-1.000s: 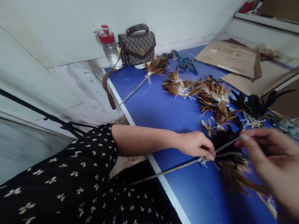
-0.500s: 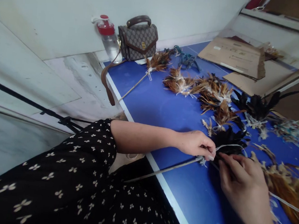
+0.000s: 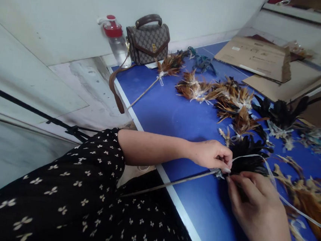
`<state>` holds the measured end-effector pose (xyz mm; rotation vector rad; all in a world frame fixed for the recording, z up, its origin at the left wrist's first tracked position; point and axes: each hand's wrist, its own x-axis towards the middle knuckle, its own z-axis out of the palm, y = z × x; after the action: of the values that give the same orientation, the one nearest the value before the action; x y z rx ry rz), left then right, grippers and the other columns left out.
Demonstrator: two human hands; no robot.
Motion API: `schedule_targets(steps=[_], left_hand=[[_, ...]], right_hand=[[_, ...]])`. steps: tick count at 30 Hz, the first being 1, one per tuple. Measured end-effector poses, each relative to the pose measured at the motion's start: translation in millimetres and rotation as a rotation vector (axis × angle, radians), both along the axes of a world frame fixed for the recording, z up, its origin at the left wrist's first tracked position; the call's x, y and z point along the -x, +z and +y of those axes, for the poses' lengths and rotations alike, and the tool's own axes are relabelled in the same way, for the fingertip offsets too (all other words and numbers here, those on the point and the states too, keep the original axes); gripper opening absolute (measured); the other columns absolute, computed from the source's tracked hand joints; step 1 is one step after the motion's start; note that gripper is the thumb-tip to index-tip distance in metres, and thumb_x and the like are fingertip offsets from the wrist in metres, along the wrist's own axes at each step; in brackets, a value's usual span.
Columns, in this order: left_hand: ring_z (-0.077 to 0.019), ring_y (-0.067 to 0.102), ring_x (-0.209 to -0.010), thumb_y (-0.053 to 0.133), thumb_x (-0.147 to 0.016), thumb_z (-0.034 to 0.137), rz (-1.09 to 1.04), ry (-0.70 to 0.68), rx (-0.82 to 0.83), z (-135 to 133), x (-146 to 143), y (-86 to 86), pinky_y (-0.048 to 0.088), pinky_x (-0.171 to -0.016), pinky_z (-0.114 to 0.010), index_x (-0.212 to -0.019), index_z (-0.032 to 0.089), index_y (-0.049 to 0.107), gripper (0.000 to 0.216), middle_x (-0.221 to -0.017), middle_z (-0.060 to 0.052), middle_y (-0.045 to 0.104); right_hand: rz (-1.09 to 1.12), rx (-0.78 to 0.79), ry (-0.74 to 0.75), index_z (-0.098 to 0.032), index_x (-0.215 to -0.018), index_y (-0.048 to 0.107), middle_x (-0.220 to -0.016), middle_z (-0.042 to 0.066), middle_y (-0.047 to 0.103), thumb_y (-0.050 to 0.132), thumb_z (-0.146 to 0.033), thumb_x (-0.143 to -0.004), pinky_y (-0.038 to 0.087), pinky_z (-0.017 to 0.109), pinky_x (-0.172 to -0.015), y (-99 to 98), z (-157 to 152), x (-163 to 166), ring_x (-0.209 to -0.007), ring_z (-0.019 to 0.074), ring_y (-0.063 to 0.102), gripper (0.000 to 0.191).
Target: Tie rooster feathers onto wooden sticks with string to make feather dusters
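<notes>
The left hand (image 3: 213, 155) grasps the top of a stick (image 3: 174, 182), thumb and fingers pinched just where a black plume (image 3: 249, 152) fans out beyond it. The hand covers the joint, so how the plume meets the stick cannot be seen. Pale scraps (image 3: 217, 173) bunch around the stick beside the thumb. From there the stick slants over the near edge of the bench (image 3: 167, 111) toward the person's lap.

The right hand (image 3: 258, 206) is close by, thumb and fingers bent together at the base of the plume, their tips almost at the left hand; whether something is between them cannot be told. A white ribbon (image 3: 273, 179) rises from the left hand, arches over the plume and passes behind the right hand to the right edge of the view.

Past the plume, brown tufts (image 3: 194, 89) lie in a row on the bench, with a black tuft (image 3: 282, 112) and a bluish bundle (image 3: 320, 140) farther right. Loose brown feathers (image 3: 310, 201) lie to the right of the right hand. At the far end, a finished-looking duster (image 3: 169, 67) lies in front of a bag (image 3: 148, 44), its own stick pointing to the bench edge. A red-capped bottle (image 3: 116, 43) stands beside the bag, and flat cardboard (image 3: 252, 59) lies at the back right.
</notes>
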<state>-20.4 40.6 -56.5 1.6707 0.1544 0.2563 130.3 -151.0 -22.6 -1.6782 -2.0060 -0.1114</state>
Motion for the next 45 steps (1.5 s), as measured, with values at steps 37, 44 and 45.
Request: schedule_targets(steps=[37,44,45], left_hand=[[-0.0186,0.068,-0.107,0.049,-0.112,0.024,-0.366,-0.062,-1.089,-4.2,15.9,3.4,0.053,-0.095,-0.029,-0.103,0.02,0.081,0.033,-0.116,-0.013,0.074],[-0.02,0.067,-0.115,0.039,-0.114,0.025,-0.242,-0.089,-1.025,-7.6,18.0,8.7,0.052,-0.105,-0.031,-0.107,0.018,0.081,0.043,-0.122,-0.015,0.071],[-0.0196,0.067,-0.114,0.04,-0.113,0.025,-0.243,-0.073,-1.029,-7.5,17.8,7.3,0.052,-0.104,-0.031,-0.107,0.019,0.081,0.041,-0.122,-0.014,0.071]], right_hand=[[0.418,0.098,0.113,-0.029,-0.102,0.079,-0.11,0.006,0.078,0.07,-0.035,-0.103,0.063,0.039,-0.088,-24.3,28.9,-28.1,-0.096,0.0246,0.076,0.011],[0.486,0.214,0.021,-0.028,-0.097,0.071,-0.114,0.007,0.076,0.067,-0.05,-0.105,0.058,0.041,-0.093,-14.7,25.5,-26.1,-0.097,0.0248,0.073,0.024],[0.499,0.239,0.009,-0.027,-0.095,0.07,-0.114,0.007,0.076,0.066,-0.052,-0.105,0.058,0.041,-0.093,-13.2,25.3,-26.6,-0.098,0.025,0.073,0.027]])
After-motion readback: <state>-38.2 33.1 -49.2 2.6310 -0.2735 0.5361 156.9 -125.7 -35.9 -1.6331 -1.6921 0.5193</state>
